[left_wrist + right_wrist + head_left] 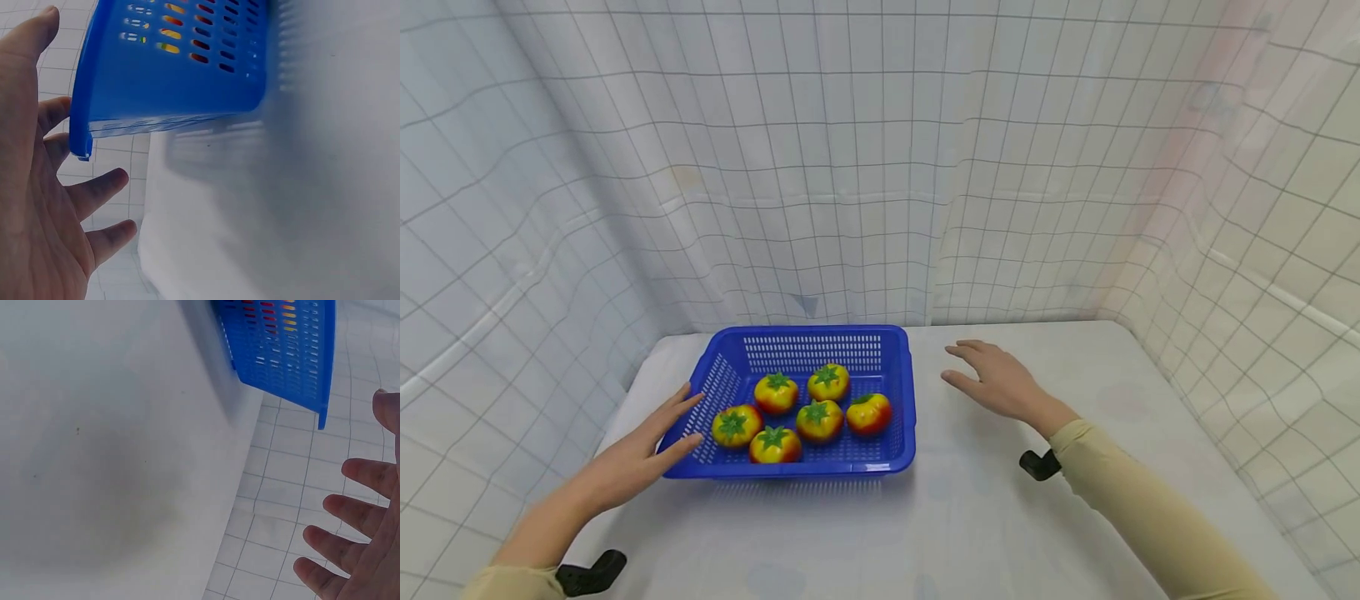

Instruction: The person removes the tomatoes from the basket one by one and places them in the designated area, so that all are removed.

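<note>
First, near side of bench (962,525): two tan sleeves (1138,500) reach in, a black wrist unit (1040,464) by each cuff. Left hand (638,458) lies near the bench's left edge, at the left side of the blue basket (805,469); fingers straight and spread, thumb apart, nothing gripped. Contact with the rim uncertain: hand and rim overlap in both head and left wrist views. Right hand (1000,385) hangs above the right half of the bench, fingers extended and parted, holding nothing, well apart from the basket's right side.

Basket stands upright towards the bench's far left corner, back rim near the far edge. On its floor, six yellow-and-red fruits (820,421) with green tops; neither hand touches them. Beyond the far edge, a white gridded sheet (880,167) hangs.

Step in hand, as judged: hands placed about the basket, no grip made yet. Next move, if the basket is to be handled, would call for the right hand to come in to the right rim and both to close evenly, keeping it level so the fruits do not roll.
</note>
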Demonstrator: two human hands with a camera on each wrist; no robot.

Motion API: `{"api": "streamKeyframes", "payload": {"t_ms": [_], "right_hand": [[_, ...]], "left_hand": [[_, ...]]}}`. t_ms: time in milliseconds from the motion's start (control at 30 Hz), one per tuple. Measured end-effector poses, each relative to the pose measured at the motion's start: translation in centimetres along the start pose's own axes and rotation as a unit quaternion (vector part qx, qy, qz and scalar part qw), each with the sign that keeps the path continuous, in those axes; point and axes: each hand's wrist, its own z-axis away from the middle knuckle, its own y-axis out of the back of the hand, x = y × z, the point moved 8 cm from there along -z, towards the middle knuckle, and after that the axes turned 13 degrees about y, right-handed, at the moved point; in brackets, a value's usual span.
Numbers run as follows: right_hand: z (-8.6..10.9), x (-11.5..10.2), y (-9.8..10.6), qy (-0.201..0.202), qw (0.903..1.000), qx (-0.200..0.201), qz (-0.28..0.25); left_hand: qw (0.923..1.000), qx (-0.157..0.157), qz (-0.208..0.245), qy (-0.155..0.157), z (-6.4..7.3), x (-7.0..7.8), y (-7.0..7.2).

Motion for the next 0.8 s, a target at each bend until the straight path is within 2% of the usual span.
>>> {"api": "streamKeyframes", "payload": {"t_ms": [300,500,700,800], "right_hand": [[-1.0,-1.7,-0.2,0.017,0.9997,-0.013,-0.009],[-2.2,-3.0,-0.1,0.035,0.9991,-0.016,-0.015],[-3.9,-4.9,-0.1,0.063,0.9966,-0.037,-0.039],[-4.9,-6.0,-0.1,0.082,0.9944,-0.050,-0.044]], "left_hand": [[0.9997,0.023,0.004,0.009,1.2,-0.9,-0.3],[0.9992,0.039,0.008,-0.004,1.7,-1.0,-0.3],[0.9991,0.032,0.027,-0.009,2.0,-1.1,-0.7],[0.9983,0.040,0.039,-0.018,2.1,-1.2,-0.9]]}}
